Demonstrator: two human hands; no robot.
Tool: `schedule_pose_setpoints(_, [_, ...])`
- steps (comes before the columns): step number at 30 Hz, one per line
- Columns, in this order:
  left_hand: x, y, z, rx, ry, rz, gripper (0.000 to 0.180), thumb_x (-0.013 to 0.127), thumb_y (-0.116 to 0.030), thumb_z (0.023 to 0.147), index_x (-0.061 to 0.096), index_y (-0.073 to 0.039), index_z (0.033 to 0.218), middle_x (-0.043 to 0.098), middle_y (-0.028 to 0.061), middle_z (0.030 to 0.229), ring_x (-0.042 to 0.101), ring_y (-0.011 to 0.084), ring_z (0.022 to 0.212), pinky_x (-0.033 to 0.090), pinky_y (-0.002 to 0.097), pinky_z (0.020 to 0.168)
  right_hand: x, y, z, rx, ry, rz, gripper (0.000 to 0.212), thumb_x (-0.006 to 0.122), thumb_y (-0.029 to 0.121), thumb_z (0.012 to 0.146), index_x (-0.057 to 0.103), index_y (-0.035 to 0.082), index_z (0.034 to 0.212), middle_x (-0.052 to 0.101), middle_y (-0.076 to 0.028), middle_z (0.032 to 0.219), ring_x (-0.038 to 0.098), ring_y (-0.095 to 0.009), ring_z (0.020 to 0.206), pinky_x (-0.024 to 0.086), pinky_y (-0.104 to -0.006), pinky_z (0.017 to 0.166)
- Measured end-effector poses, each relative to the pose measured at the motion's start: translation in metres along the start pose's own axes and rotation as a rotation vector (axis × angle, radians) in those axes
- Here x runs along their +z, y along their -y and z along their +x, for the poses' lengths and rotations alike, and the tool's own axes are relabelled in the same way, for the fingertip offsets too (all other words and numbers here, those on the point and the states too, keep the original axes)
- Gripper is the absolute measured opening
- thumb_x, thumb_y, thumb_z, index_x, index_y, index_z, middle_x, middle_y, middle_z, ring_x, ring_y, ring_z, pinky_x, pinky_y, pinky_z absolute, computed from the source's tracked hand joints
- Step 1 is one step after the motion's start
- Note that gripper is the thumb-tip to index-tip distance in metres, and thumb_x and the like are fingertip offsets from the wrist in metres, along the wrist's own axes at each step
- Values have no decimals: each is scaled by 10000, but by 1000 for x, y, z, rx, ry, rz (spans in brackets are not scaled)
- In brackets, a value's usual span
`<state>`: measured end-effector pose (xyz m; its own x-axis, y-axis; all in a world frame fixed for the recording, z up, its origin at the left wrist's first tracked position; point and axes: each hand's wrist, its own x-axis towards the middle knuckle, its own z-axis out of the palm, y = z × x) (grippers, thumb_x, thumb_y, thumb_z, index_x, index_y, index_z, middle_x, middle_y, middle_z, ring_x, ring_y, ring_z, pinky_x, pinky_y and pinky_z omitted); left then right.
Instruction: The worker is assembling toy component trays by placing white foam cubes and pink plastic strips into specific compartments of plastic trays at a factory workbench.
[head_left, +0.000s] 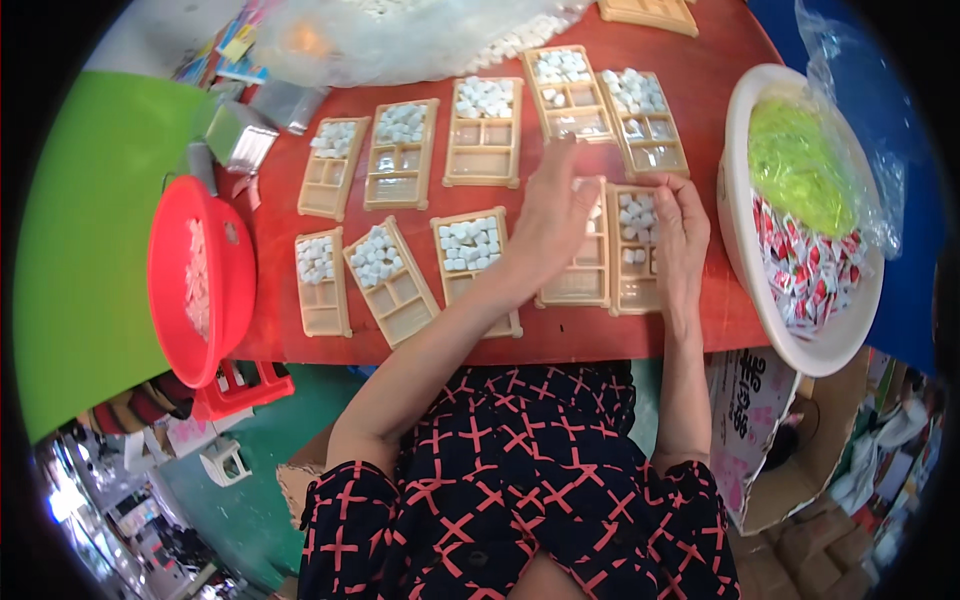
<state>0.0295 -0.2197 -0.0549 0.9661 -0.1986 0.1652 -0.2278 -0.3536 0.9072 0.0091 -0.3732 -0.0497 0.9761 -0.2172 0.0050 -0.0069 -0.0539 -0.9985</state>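
My left hand (548,222) reaches across a tan divided tray (605,272), its thumb and forefinger apart and nothing visible between them. Its fingertips point toward the lower end of another tray (578,124) behind. My right hand (683,235) rests along the right side of a neighbouring divided tray (636,300). Thumb and fingers come together at that tray's upper right corner; what they grip, if anything, is hidden. Small white cubes (638,218) fill its upper compartment, and a few sit in the smaller ones. My left hand partly covers the tray beside it.
Several similar trays (402,152) stand in two rows on the red table (400,345). A red basin (240,262) with pale pieces is at left, a cream basin (741,215) with wrapped packets and a lime-green bag at right. Clear plastic (400,45) covers more cubes at the back.
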Motion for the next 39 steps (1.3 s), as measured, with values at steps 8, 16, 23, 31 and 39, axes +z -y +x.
schedule_pose_setpoints(8, [-33,-2,-7,-191,-47,-470,367,366,-235,985,439,-15,1269,453,152,1300,396,201,1226,324,303,1004,-7,1,-4,113,-80,133,161,476,127,938,580,21,999,580,-9,988,492,-77,861,399,-225,814])
schedule_pose_setpoints(16, [-33,2,-35,114,-44,234,436,684,16,674,543,-5,1087,522,167,1075,517,330,982,443,374,841,20,5,-17,-366,121,-471,141,647,-77,689,625,26,784,578,-71,795,575,-184,757,459,-285,634])
schedule_pose_setpoints(23, [-26,13,-28,233,-25,327,372,711,3,627,591,1,979,533,146,1027,529,325,930,457,406,782,31,4,-12,-421,184,-762,175,672,-43,653,655,62,792,600,-78,768,598,-252,739,485,-314,634])
schedule_pose_setpoints(31, [-15,-7,-26,480,-91,469,299,680,-15,631,611,-11,922,536,113,899,518,242,807,444,345,676,-33,9,-42,-214,-97,-596,172,645,-74,700,636,3,853,593,-110,802,608,-202,708,481,-285,633])
schedule_pose_setpoints(39, [29,-14,-27,525,150,525,182,634,-74,632,614,-29,808,489,67,762,497,209,731,449,298,608,-21,16,-50,-149,-58,-1101,170,657,59,748,629,50,915,626,-114,819,630,-268,698,487,-338,599])
